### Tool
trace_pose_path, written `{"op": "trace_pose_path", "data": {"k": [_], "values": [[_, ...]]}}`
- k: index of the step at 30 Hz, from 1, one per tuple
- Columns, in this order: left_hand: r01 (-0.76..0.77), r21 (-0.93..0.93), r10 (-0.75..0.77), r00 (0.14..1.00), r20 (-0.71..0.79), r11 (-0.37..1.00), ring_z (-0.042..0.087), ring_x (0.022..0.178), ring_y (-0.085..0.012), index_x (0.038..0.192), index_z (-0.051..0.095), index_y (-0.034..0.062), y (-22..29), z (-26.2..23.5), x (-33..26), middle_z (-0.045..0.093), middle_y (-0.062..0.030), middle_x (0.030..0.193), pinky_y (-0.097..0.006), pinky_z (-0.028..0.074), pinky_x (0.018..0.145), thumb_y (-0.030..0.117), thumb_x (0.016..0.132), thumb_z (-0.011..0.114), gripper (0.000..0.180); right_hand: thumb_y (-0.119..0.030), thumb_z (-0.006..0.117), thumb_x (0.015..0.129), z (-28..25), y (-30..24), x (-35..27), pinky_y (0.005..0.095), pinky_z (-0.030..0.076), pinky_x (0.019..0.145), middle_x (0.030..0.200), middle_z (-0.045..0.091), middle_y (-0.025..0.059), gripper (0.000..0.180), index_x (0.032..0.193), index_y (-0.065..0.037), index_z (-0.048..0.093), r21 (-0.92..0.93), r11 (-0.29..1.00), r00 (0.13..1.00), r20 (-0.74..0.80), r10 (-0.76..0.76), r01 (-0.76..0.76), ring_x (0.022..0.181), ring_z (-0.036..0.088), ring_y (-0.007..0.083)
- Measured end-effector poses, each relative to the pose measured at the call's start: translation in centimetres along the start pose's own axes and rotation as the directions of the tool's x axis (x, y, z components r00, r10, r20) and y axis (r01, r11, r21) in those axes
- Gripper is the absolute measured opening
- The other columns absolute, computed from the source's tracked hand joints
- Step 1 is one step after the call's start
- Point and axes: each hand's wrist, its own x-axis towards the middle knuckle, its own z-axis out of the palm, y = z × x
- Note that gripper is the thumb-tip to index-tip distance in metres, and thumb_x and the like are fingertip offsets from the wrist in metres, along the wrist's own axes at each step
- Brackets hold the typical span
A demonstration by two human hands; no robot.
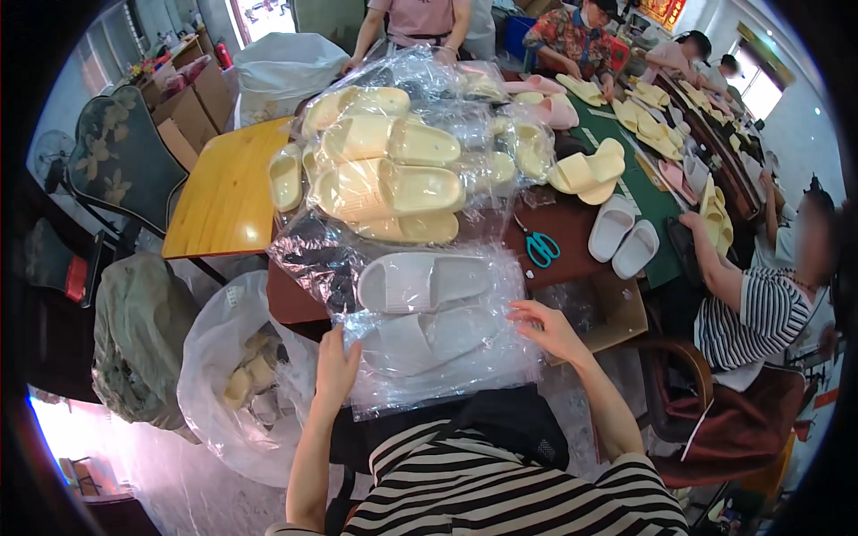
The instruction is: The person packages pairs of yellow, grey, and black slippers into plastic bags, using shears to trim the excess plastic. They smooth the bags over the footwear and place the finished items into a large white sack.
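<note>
A pair of grey slide slippers (429, 281) lies side by side in a clear plastic bag (447, 384) at the table's near edge, with the bag's lower part hanging over toward my lap. My left hand (336, 368) holds the bag's left edge, its thumb over the plastic. At the opposite edge my right hand (550, 330) is open, fingers spread and slightly bent, fingertips at the plastic. Beyond the bag is a pile of pale yellow slippers (389, 192) in clear wrapping.
Teal-handled scissors (542, 248) and unwrapped grey slippers (624, 237) lie to the right. A cardboard box (617, 313) stands below them. On the left are a yellow wooden board (223, 192) and a large plastic sack (214, 375) with slippers inside. Several co-workers sit or stand around the tables.
</note>
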Motion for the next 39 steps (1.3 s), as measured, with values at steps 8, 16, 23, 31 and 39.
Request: {"op": "trace_pose_path", "data": {"k": [8,16,23,31,39], "values": [[0.258,0.049,-0.261,0.962,0.085,0.965,0.069,0.086,-0.0371,0.123,0.052,-0.0044,0.9,0.2,3.3,0.071,-0.0200,0.086,-0.045,0.052,0.075,0.038,0.094,0.060,0.052,-0.012,0.054,0.098,-2.8,2.5,1.6,0.0342,0.059,0.082,0.117,0.066,0.0167,0.037,0.133,-0.004,0.044,0.600,0.643,0.879,0.302,0.368,-0.476,0.099,0.071,0.0313],[0.054,0.079,-0.055,0.998,0.009,0.995,0.069,0.080,-0.0352,0.090,0.067,-0.0014,0.0,1.1,3.9,0.070,-0.0178,0.081,-0.044,0.052,0.073,0.044,0.089,0.065,0.045,-0.020,0.072,0.087,-1.7,2.7,8.7,0.0279,0.052,0.071,0.101,0.071,0.0093,0.039,0.120,-0.001,0.061,-0.374,0.927,0.944,0.297,0.145,-0.025,0.085,0.066,0.0136],[0.202,-0.023,-0.192,0.958,0.213,0.979,0.067,0.071,-0.0276,0.098,0.062,-0.0011,-0.9,1.5,3.5,0.068,-0.0160,0.075,-0.038,0.051,0.066,0.033,0.085,0.071,0.037,-0.022,0.080,0.076,-0.5,6.7,4.4,0.0348,0.052,0.086,0.109,0.065,0.0150,0.061,0.128,-0.002,0.055,-0.355,0.933,0.925,0.370,0.081,0.060,0.096,0.065,0.0232],[0.449,-0.393,-0.262,0.857,0.444,0.802,0.060,0.076,-0.0144,0.101,0.061,0.0001,-0.8,1.9,4.1,0.064,-0.0059,0.086,-0.031,0.049,0.064,0.027,0.092,0.063,0.029,-0.020,0.077,0.081,-0.8,8.0,6.3,0.0389,0.050,0.095,0.130,0.054,0.0172,0.091,0.155,-0.009,0.024,-0.082,0.994,0.986,0.147,0.079,-0.068,0.114,0.060,0.0281],[0.553,-0.640,-0.306,0.831,0.464,0.533,0.056,0.080,-0.0107,0.121,0.054,0.0043,-0.1,3.0,3.7,0.062,-0.0026,0.091,-0.026,0.042,0.064,0.026,0.099,0.057,0.031,-0.011,0.071,0.088,3.5,6.0,9.6,0.0368,0.052,0.095,0.122,0.056,0.0164,0.070,0.145,-0.007,0.031,0.747,0.600,0.886,-0.030,0.462,-0.287,0.115,0.061,0.0278]]}}
